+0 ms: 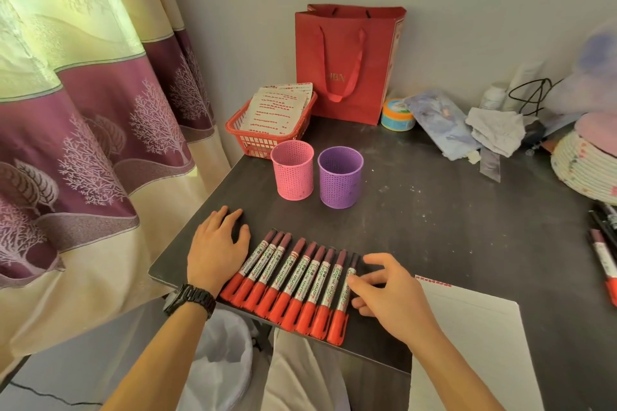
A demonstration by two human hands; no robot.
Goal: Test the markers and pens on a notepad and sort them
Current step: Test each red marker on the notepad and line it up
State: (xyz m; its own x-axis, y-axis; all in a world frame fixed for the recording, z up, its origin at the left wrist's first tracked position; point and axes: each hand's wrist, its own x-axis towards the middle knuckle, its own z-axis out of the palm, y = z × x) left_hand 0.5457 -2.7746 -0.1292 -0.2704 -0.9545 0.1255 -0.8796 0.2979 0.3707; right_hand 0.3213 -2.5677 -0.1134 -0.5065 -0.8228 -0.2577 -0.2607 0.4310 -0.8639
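Several red-capped markers [293, 284] lie side by side in a row near the front edge of the dark table [434, 227]. My left hand [217, 247] lies flat on the table against the left end of the row. My right hand [384, 290] reaches to the right end, its fingertips touching the last marker [344, 297]. A white notepad [474, 337] lies at the front right. A pink perforated cup [293, 169] and a purple perforated cup [340, 177] stand behind the row.
More markers and pens [604, 253] lie at the right edge. A red basket [267, 130] with papers, a red paper bag [347, 63], a round tub [397, 114], cloths and a woven basket [584, 167] crowd the back. A curtain hangs left; a lined bin [227, 350] sits below.
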